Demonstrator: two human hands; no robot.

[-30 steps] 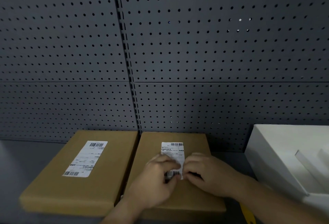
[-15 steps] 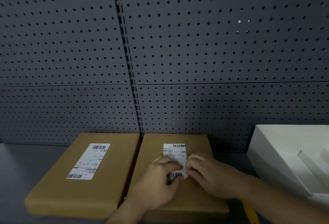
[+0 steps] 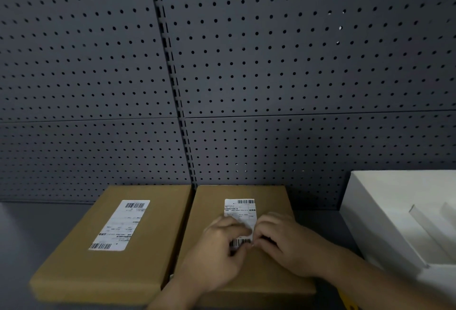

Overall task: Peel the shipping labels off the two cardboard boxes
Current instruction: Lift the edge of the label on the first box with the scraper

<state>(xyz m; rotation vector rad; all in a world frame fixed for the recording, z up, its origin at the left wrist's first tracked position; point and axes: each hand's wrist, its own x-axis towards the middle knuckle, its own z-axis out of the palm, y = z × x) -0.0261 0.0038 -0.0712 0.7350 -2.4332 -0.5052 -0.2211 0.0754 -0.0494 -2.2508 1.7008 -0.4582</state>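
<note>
Left hand: the left hand [image 3: 217, 250] lies on the right-hand box, fingers curled, fingertips pressed on the near end of the label beside its lower barcode; whether they pinch the paper or only hold it down cannot be told.
Right hand: the right hand [image 3: 288, 243] meets the left at the label's near right corner, fingers bent in and fingertips on the paper's edge; a firm grasp cannot be made out.
Label under the hands: the white label [image 3: 239, 213] sits on top of the right box, its far half flat with a barcode along the far edge, its near part mostly covered by both hands.
Right box: the brown cardboard box [image 3: 271, 196] lies flat on the gray surface, its far end close to the back wall.
Left box: a second brown cardboard box [image 3: 74, 265] lies just beside the first, long sides nearly touching, angled slightly away at the near end.
Second label: the other white label [image 3: 119, 225] lies flat and whole on the left box, a barcode at each end, no hand on it.
White box: an open white box [image 3: 365, 213] stands to the right, apart from the cardboard boxes, with white card pieces inside.
Backdrop: a dark gray pegboard wall [image 3: 271, 63] rises behind everything.
Surface: a gray tabletop [image 3: 29, 230] carries the boxes.
</note>
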